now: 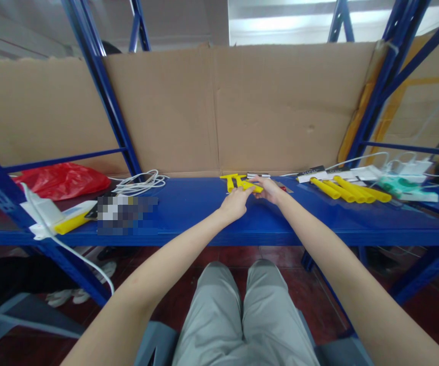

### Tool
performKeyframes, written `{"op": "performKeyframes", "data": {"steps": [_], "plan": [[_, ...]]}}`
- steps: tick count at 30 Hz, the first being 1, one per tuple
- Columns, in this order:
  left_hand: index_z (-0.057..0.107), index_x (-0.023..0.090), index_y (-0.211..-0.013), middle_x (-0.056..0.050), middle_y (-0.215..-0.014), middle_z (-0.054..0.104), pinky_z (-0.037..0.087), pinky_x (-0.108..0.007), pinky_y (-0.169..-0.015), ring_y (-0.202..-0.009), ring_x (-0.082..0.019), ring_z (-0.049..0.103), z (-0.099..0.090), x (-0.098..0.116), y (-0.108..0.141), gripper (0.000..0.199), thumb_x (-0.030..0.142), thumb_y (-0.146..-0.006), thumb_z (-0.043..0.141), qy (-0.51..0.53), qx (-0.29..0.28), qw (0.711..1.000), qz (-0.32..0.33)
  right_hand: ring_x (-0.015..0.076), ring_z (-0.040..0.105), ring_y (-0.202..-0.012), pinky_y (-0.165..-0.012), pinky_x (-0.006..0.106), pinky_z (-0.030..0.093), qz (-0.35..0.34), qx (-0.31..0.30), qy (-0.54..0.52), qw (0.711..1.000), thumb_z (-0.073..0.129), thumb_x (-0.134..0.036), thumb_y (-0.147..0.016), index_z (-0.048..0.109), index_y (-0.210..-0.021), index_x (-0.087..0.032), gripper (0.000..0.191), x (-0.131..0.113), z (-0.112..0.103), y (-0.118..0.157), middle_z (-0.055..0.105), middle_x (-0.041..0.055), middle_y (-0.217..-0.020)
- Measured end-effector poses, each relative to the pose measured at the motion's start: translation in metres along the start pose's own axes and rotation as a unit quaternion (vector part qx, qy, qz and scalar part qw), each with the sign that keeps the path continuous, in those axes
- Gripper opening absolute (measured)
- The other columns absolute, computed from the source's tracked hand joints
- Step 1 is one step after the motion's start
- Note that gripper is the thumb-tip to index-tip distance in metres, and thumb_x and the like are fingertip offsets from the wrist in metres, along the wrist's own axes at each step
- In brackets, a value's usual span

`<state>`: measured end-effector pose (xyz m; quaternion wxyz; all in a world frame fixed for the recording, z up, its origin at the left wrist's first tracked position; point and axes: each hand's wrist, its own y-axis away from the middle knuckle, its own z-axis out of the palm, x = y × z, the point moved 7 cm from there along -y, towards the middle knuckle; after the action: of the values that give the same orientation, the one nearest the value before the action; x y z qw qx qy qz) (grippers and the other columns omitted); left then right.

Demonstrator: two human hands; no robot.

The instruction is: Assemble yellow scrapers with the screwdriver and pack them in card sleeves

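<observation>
Both of my hands are together over the back half of the blue shelf, near the middle. My left hand (236, 203) has its fingers closed at the near side of a small yellow piece (256, 187). From the right, my right hand (267, 190) pinches the same yellow piece. Just left of them, a yellow T-shaped part (230, 182) lies on the shelf, with another yellow part partly behind my fingers. Behind my right hand lies a thin white and dark item (258, 176). Something small and red (282, 188) shows beside my right hand.
Several yellow tubes (345, 192) lie at the right, near white adapters and cables (412, 168). Coiled white cable (143, 182), a red bag (65, 178) and a yellow-handled item (72, 222) are at the left. Cardboard (166, 112) stands behind, between blue posts (107, 96).
</observation>
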<state>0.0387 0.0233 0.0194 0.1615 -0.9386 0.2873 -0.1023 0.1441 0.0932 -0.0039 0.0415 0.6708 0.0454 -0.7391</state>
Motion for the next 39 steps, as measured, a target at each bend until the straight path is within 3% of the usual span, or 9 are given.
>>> {"op": "performKeyframes", "data": {"steps": [4,8,13,16,21,25,31,35,39], "plan": [[0.046,0.023,-0.136,-0.009,-0.129,0.056,0.037,-0.041,-0.103,-0.120,-0.024,0.050,-0.008,-0.012,-0.011,0.065,-0.003,-0.076,0.045,0.143,0.060,0.988,-0.017,0.0103,0.047,-0.047,-0.048,0.020,0.038,-0.017,0.032,-0.054,0.998,0.032,-0.033,-0.095,0.052,-0.084,-0.020,0.026,-0.010,-0.021,0.000,0.054,-0.0024,-0.057],[0.053,0.027,-0.130,-0.004,-0.131,0.056,0.036,-0.038,-0.104,-0.124,-0.022,0.047,-0.014,-0.029,-0.020,0.062,-0.002,-0.075,0.050,0.294,0.126,0.947,-0.028,0.0092,0.045,-0.046,-0.048,0.020,0.036,-0.025,0.091,-0.063,0.994,0.037,-0.023,-0.092,0.048,-0.079,-0.020,0.017,-0.012,-0.042,-0.002,0.053,-0.0035,-0.058],[0.050,0.022,-0.132,-0.008,-0.112,0.065,0.053,-0.028,-0.075,-0.086,-0.017,0.065,-0.006,-0.060,-0.023,0.064,-0.003,-0.073,0.055,0.519,0.169,0.825,-0.149,0.0084,0.043,-0.043,-0.046,0.020,0.036,-0.005,0.121,-0.081,0.989,0.041,-0.015,-0.087,0.048,-0.077,-0.018,0.013,-0.007,-0.046,-0.002,0.050,-0.0048,-0.054],[0.045,0.022,-0.136,-0.006,-0.094,0.068,0.049,-0.020,-0.054,-0.061,-0.010,0.061,0.006,-0.075,-0.019,0.072,-0.005,-0.071,0.056,0.619,0.171,0.732,-0.228,0.0079,0.043,-0.042,-0.045,0.020,0.036,0.000,0.124,-0.083,0.989,0.043,-0.014,-0.086,0.049,-0.077,-0.018,0.012,-0.007,-0.044,-0.001,0.050,-0.0050,-0.053],[0.038,0.022,-0.141,-0.006,-0.089,0.068,0.045,-0.016,-0.048,-0.058,-0.008,0.060,0.014,-0.088,-0.011,0.076,-0.007,-0.072,0.054,0.698,0.172,0.647,-0.255,0.0075,0.042,-0.041,-0.043,0.020,0.036,0.002,0.136,-0.086,0.987,0.043,-0.013,-0.086,0.049,-0.076,-0.017,0.012,-0.006,-0.046,-0.001,0.050,-0.0051,-0.052],[0.038,0.025,-0.141,-0.007,-0.094,0.069,0.046,-0.015,-0.048,-0.060,-0.009,0.062,0.017,-0.089,-0.009,0.077,-0.005,-0.073,0.057,0.718,0.156,0.630,-0.250,0.0077,0.045,-0.042,-0.043,0.019,0.038,-0.013,0.160,-0.088,0.983,0.044,-0.013,-0.084,0.048,-0.074,-0.018,0.011,-0.006,-0.054,-0.002,0.050,-0.0049,-0.051],[0.040,0.020,-0.139,-0.013,-0.102,0.068,0.048,-0.018,-0.049,-0.064,-0.012,0.065,0.025,-0.086,-0.007,0.072,-0.001,-0.074,0.062,0.707,0.106,0.646,-0.269,0.0085,0.046,-0.043,-0.042,0.019,0.040,-0.090,0.269,-0.041,0.958,0.046,-0.014,-0.079,0.047,-0.079,-0.021,0.007,-0.009,-0.081,-0.008,0.052,-0.0045,-0.054],[0.039,0.020,-0.140,-0.014,-0.105,0.068,0.049,-0.018,-0.050,-0.067,-0.013,0.066,0.025,-0.084,-0.006,0.073,-0.001,-0.073,0.062,0.710,0.091,0.648,-0.259,0.0099,0.054,-0.053,-0.050,0.020,0.046,-0.125,0.330,0.074,0.933,0.042,-0.013,-0.080,0.051,-0.086,-0.020,0.013,-0.008,-0.097,-0.016,0.060,-0.0004,-0.067],[0.038,0.018,-0.140,-0.013,-0.103,0.068,0.049,-0.018,-0.049,-0.066,-0.012,0.065,0.023,-0.078,-0.005,0.071,-0.005,-0.075,0.055,0.713,0.080,0.651,-0.247,0.0152,0.063,-0.081,-0.075,0.028,0.051,-0.168,0.318,0.248,0.900,0.041,-0.006,-0.075,0.060,-0.095,-0.014,0.030,-0.014,-0.101,-0.024,0.068,0.0084,-0.090]]}}
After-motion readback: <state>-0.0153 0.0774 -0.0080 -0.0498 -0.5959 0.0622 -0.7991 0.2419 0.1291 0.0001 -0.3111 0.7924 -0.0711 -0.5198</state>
